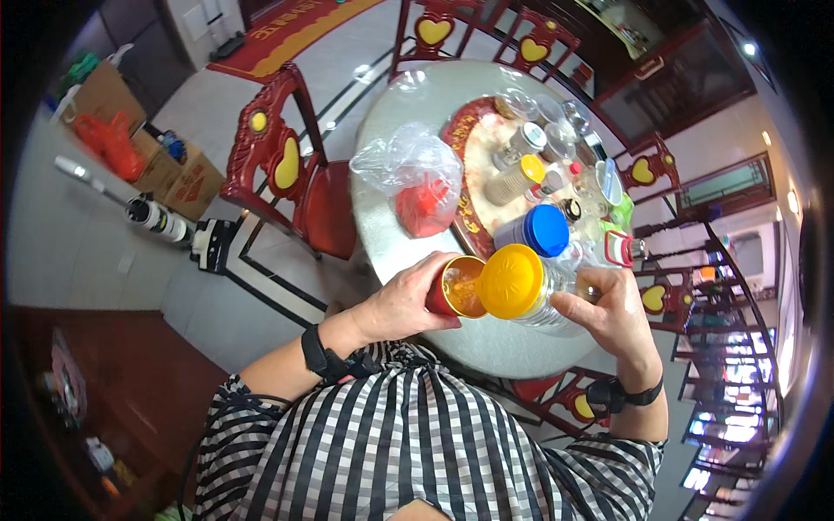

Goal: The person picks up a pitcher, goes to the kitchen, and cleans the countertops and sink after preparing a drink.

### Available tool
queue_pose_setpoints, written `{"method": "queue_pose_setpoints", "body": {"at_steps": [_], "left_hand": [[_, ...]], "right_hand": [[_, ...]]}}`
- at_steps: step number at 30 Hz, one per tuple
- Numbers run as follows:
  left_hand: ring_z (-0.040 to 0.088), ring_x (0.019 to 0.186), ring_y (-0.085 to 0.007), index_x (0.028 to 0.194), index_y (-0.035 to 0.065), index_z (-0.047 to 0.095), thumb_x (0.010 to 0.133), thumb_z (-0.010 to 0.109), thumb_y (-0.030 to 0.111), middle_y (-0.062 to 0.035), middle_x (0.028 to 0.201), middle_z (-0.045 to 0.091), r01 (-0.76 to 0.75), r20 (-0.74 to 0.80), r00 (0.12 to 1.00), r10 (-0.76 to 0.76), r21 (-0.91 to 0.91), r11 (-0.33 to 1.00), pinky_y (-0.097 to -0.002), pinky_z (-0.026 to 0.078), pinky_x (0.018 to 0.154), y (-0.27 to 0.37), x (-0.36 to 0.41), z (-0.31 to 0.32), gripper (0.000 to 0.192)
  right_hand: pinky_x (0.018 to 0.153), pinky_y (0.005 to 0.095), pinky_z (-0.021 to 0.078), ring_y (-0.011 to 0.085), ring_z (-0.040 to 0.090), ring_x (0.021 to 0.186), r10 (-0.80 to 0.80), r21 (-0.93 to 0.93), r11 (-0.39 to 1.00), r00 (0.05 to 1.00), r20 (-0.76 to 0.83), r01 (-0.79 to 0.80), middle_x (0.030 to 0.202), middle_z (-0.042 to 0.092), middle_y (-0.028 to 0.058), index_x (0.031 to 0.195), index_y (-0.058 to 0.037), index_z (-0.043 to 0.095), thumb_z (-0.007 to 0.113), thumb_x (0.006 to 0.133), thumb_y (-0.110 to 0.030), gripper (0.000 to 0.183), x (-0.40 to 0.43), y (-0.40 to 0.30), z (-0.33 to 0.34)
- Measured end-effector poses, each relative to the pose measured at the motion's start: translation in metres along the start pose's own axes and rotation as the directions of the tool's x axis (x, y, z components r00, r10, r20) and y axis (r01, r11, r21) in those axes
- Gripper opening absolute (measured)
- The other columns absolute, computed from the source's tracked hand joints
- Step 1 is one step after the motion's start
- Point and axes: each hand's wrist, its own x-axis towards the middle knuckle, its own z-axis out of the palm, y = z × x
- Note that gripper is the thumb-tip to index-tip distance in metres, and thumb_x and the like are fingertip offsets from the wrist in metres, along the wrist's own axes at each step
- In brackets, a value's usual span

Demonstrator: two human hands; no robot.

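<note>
My left hand [401, 296] is wrapped around a red cylindrical tin [438, 296], whose mouth faces up and shows a shiny gold-coloured interior. In my right hand [609, 309] is a clear ribbed plastic container [557, 293] with a round yellow lid [511, 281]. That container tilts leftward, and its lid overlaps the tin's rim in view; whether they touch I cannot tell. Just beyond them stands a jar with a blue lid [548, 230]. Both hands are above the near side of a round table [391, 244].
A red-rimmed turntable [464, 133] carries several jars, bottles and cups, including a yellow-lidded jar [511, 182]. Left of it lies a clear plastic bag with something red inside [427, 205]. Carved red chairs [280, 156] surround the table. A floor cleaner [156, 218] and cardboard boxes [189, 185] stand left.
</note>
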Motion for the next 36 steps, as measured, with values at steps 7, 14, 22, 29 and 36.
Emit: {"method": "queue_pose_setpoints", "body": {"at_steps": [7,14,22,29,36], "left_hand": [[0.055,0.105,-0.0295,0.122,0.0027,0.042,0.060,0.080,0.011,-0.0143,0.111,0.053,-0.060,0.162,0.984,0.067,-0.048,0.997,-0.0356,0.045,0.090,-0.022,0.031,-0.025,0.073],[0.056,0.105,-0.0269,0.120,0.0019,0.044,0.060,0.080,0.008,-0.0138,0.111,0.055,-0.100,0.246,0.963,0.112,-0.058,0.993,-0.0337,0.044,0.090,-0.028,0.054,-0.045,0.070],[0.056,0.104,-0.0267,0.120,0.0018,0.044,0.060,0.080,0.009,-0.0137,0.110,0.055,-0.082,0.338,0.936,0.097,-0.057,0.995,-0.0338,0.044,0.089,-0.033,0.066,-0.047,0.070],[0.055,0.106,-0.0252,0.120,0.0006,0.045,0.060,0.081,0.010,-0.0139,0.112,0.056,-0.106,0.312,0.945,0.102,-0.006,0.994,-0.0332,0.043,0.092,-0.008,0.080,-0.044,0.071],[0.055,0.107,-0.0317,0.124,-0.0015,0.041,0.063,0.078,0.009,-0.0170,0.116,0.052,-0.312,0.450,0.840,0.304,-0.057,0.948,-0.0366,0.045,0.090,0.102,0.097,-0.053,0.073]], "right_hand": [[0.043,0.0308,0.0332,0.0116,0.036,0.044,0.166,-0.005,0.986,0.983,-0.082,-0.167,0.046,0.039,0.0076,0.057,0.0044,0.050,0.073,0.072,-0.028,0.042,0.007,-0.016,0.004],[0.043,0.0305,0.0316,0.0098,0.034,0.046,0.298,0.058,0.955,0.945,-0.137,-0.292,0.046,0.039,0.0066,0.058,0.0045,0.050,0.071,0.073,-0.026,0.041,0.008,-0.024,0.017],[0.043,0.0241,0.0271,0.0034,0.036,0.049,0.463,0.538,0.770,0.881,-0.102,-0.343,0.049,0.041,-0.0034,0.055,-0.0013,0.047,0.068,0.076,-0.022,0.036,-0.012,0.004,0.041],[0.050,0.0239,0.0217,0.0037,0.029,0.055,0.441,0.848,0.529,0.844,-0.305,0.030,0.058,0.036,-0.0059,0.056,-0.0056,0.040,0.060,0.077,-0.011,0.030,-0.029,0.057,0.082],[0.049,0.0228,0.0219,0.0039,0.030,0.051,0.523,0.890,0.435,0.765,-0.376,0.140,0.056,0.039,-0.0056,0.059,-0.0022,0.048,0.058,0.077,-0.012,0.023,-0.049,0.085,0.072]]}}
